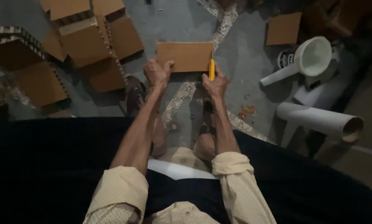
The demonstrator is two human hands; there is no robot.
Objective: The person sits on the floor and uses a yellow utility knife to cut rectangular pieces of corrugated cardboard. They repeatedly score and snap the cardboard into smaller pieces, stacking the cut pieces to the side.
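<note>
A rectangular brown cardboard piece [185,56] is held out in front of me above the grey floor. My left hand [157,73] grips its lower left corner, fingers closed on the edge. My right hand [214,83] is closed around a yellow utility knife [211,69], which stands upright against the cardboard's right edge. My bare forearms reach out from rolled cream sleeves.
Stacks of corrugated cardboard pieces [86,39] lie on the floor at the left. A loose cardboard square [283,28] lies at upper right beside a white funnel [309,58] on a dark container. A white paper roll [320,119] lies at right. A dark cloth [49,166] covers the foreground.
</note>
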